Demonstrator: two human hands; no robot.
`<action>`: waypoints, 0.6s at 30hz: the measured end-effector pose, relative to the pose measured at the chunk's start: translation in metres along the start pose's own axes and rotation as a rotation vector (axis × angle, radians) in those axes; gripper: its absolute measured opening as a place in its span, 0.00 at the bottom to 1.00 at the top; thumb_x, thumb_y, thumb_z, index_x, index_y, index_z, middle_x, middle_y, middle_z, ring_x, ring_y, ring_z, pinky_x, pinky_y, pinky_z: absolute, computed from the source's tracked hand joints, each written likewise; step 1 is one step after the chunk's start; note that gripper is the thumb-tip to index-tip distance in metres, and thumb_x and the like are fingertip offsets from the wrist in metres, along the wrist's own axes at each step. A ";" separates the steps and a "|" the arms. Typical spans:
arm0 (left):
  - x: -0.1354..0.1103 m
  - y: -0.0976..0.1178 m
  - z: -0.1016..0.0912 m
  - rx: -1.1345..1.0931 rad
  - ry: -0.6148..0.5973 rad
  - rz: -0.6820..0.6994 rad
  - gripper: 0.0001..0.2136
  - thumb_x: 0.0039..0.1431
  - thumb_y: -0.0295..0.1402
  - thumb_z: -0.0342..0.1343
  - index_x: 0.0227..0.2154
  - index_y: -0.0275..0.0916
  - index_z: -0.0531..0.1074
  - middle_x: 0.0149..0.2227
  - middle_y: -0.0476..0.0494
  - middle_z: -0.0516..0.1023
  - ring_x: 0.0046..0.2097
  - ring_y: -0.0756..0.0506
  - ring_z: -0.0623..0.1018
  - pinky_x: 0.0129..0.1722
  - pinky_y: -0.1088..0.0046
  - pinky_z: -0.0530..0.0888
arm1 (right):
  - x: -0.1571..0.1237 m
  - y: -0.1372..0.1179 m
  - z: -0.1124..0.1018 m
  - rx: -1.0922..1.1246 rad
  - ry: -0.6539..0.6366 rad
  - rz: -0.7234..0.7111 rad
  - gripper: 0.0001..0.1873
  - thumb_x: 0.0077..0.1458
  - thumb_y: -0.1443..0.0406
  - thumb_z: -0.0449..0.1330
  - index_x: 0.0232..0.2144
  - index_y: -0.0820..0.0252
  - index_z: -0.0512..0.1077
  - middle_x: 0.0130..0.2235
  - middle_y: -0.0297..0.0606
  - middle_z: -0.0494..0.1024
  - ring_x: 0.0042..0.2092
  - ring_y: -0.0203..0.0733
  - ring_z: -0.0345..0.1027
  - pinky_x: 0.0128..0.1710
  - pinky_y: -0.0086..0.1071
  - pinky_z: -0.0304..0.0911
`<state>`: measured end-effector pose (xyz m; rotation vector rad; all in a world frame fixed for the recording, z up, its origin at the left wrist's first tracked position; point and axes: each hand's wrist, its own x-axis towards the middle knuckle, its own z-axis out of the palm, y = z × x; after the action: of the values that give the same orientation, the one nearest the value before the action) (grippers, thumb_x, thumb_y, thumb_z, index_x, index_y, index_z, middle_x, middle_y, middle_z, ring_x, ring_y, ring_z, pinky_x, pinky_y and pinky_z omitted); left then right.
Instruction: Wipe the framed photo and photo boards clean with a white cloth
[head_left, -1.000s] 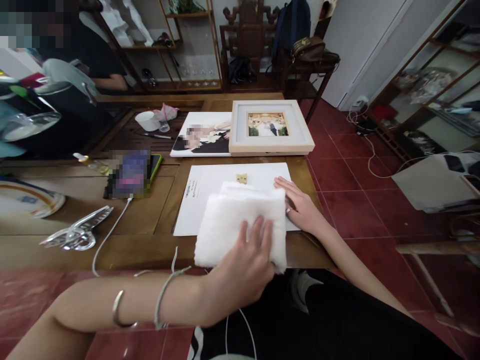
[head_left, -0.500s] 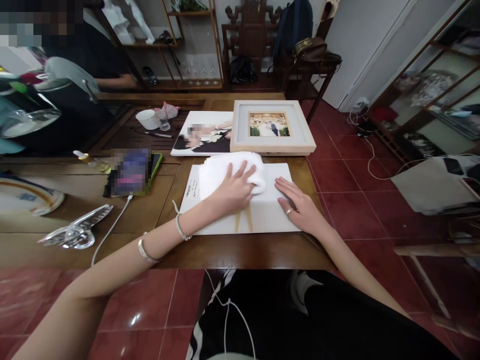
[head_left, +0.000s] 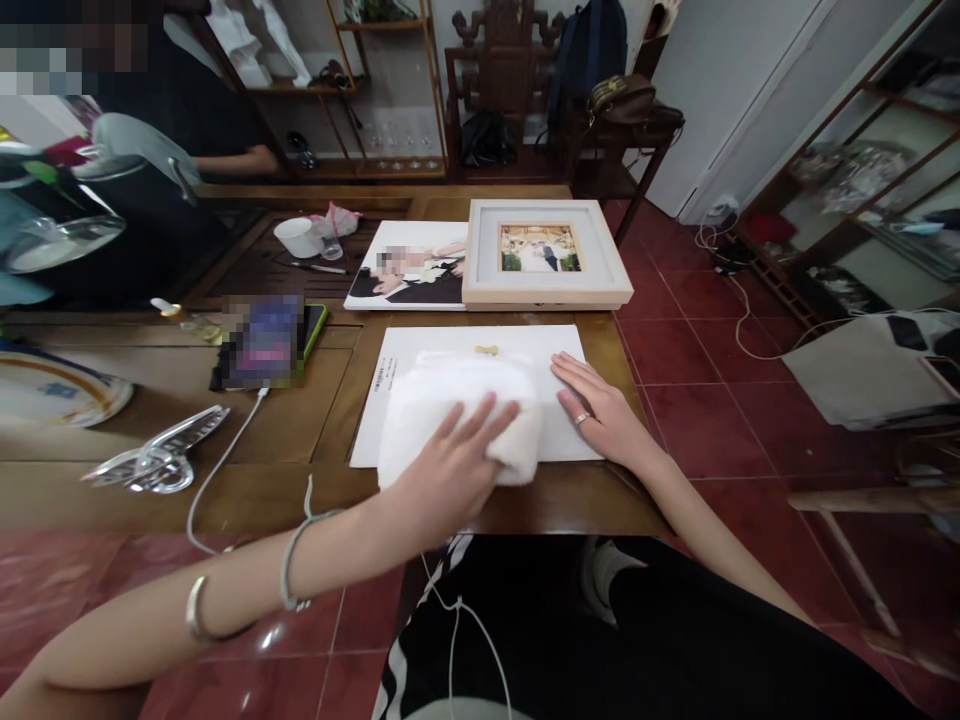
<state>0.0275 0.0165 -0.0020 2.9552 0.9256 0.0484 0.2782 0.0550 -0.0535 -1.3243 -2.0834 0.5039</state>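
A white flat board (head_left: 559,348) lies on the wooden table (head_left: 315,430) in front of me. My left hand (head_left: 450,465) presses flat, fingers stretched out, on a folded white towel (head_left: 442,405) that covers the board's near left part. My right hand (head_left: 600,415), with a ring on one finger, lies flat and open on the board's right edge. A small gold clasp (head_left: 486,350) shows on the board just beyond the towel.
Behind the board stand a framed photo (head_left: 541,255) and a photo print (head_left: 409,275). To the left lie a phone (head_left: 266,340) with a white cable, a clear hair clip (head_left: 154,460), a plate (head_left: 56,385) and a white cup (head_left: 296,238). Another person sits at far left.
My left hand has slid the towel from the board's far edge back toward me, uncovering the gold clasp. My right hand has stayed flat on the board's right side.
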 end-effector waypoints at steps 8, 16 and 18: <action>0.035 -0.080 0.001 -0.122 0.005 -0.185 0.18 0.65 0.26 0.42 0.53 0.35 0.70 0.67 0.36 0.53 0.68 0.34 0.51 0.62 0.45 0.58 | 0.000 -0.001 -0.001 0.025 -0.005 0.009 0.23 0.65 0.59 0.49 0.59 0.56 0.65 0.63 0.42 0.66 0.66 0.46 0.54 0.66 0.53 0.49; -0.011 -0.033 -0.004 -0.106 -0.060 -0.092 0.16 0.61 0.22 0.47 0.45 0.37 0.76 0.69 0.40 0.48 0.69 0.34 0.47 0.64 0.44 0.56 | 0.000 0.000 0.001 0.028 0.001 0.004 0.23 0.64 0.59 0.50 0.60 0.54 0.65 0.63 0.41 0.65 0.66 0.48 0.54 0.66 0.54 0.49; -0.027 -0.015 -0.008 -0.123 -0.106 -0.039 0.12 0.57 0.22 0.51 0.31 0.37 0.80 0.69 0.43 0.48 0.69 0.33 0.48 0.64 0.45 0.54 | 0.001 0.001 0.001 0.024 0.005 -0.002 0.23 0.64 0.59 0.50 0.60 0.54 0.65 0.63 0.41 0.66 0.66 0.49 0.54 0.66 0.54 0.49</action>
<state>-0.0032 0.0138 0.0051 2.7958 0.9309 -0.0503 0.2778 0.0558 -0.0544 -1.3086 -2.0686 0.5226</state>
